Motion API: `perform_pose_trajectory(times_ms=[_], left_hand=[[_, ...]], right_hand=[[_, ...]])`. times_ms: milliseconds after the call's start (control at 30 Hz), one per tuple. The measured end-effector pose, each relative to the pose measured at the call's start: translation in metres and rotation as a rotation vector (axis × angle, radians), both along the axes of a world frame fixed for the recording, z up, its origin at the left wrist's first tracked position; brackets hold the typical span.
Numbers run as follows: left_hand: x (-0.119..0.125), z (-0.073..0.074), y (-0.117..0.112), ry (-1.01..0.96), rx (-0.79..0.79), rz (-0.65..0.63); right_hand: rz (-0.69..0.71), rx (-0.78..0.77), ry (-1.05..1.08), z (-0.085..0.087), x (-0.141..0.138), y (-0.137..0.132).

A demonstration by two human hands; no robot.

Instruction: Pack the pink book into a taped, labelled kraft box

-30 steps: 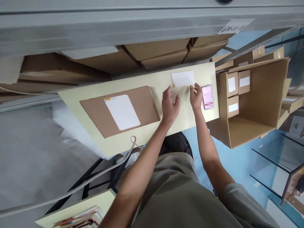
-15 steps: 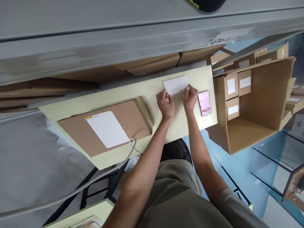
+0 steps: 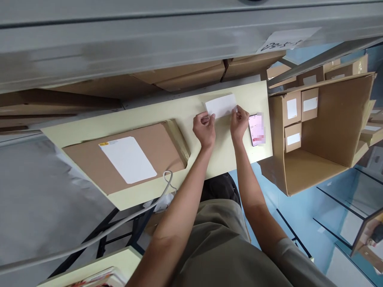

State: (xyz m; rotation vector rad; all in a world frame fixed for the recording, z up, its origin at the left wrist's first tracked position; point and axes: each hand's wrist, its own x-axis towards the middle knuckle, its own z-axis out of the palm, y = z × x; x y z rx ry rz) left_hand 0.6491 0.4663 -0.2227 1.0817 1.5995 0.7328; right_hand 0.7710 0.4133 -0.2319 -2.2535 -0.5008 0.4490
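Note:
A small white label (image 3: 221,105) is held just over the pale tabletop (image 3: 223,147), slightly bent. My left hand (image 3: 205,129) pinches its lower left corner between thumb and fingers. At the lower right edge, my right hand (image 3: 239,124) grips it in the same way. Just right of that hand lies a phone (image 3: 256,129) with a lit pink screen. On the left half of the table rests a flat brown cardboard box (image 3: 166,147), bearing a large white label (image 3: 128,159) with a yellow corner mark.
Off the table's right end stands a large open carton (image 3: 335,119) with several small labelled boxes inside. Brown cartons (image 3: 191,75) sit behind the table, under a grey metal beam (image 3: 149,48). A grey cable (image 3: 119,225) loops past the front edge at left.
My left hand has moved slightly left and its fingers have shifted on the label's corner. The label now bends a little. The whole view has shifted slightly.

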Motion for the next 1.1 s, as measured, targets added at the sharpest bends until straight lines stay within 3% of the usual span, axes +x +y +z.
perform_pose_trajectory(times_ms=[300, 433, 633, 767, 967, 1100], left_hand=[[-0.001, -0.001, 0.006, -0.028, -0.041, 0.039], [-0.005, 0.005, -0.001, -0.074, 0.059, -0.013], [0.002, 0.033, -0.02, -0.161, 0.338, -0.452], [0.012, 0.044, -0.017, -0.084, 0.425, -0.755], [0.034, 0.026, 0.016, 0.065, 0.386, -0.925], [0.044, 0.014, 0.029, 0.163, 0.351, -1.03]], right_hand=[[-0.006, 0.055, 0.094, 0.002, 0.005, -0.002], [0.073, 0.074, 0.023, 0.017, 0.002, -0.004], [0.346, 0.076, 0.065, 0.063, -0.006, 0.007], [0.279, 0.048, -0.023, 0.08, 0.02, 0.013], [0.144, 0.052, -0.105, 0.079, 0.077, 0.014], [0.095, 0.017, -0.15, 0.067, 0.093, 0.015]])
